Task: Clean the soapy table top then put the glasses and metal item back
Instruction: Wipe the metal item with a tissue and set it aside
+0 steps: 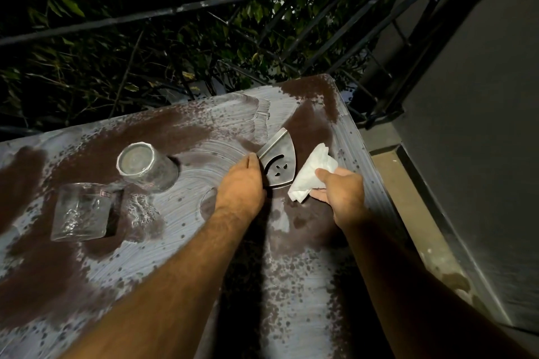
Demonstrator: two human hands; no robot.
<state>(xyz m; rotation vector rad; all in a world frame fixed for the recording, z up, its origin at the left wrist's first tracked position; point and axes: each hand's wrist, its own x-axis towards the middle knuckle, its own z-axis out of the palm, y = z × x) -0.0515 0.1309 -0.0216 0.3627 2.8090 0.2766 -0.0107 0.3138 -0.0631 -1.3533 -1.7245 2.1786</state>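
Right now, head view: my left hand [242,183] grips the metal item [278,163] at its edge, mid-worktop [291,285]. My right hand [341,189] clutches a white tissue [312,175] beside it. Two glasses [145,167] [83,211] stand left on soapy streaks.

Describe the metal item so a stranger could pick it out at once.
Start at the soapy brown table under the black railing and go to its far right corner. Between the left hand and the right hand holding a white tissue stands the metal item. Unlike the two clear glasses on the left, it is a dull steel wedge with cut-out slots.
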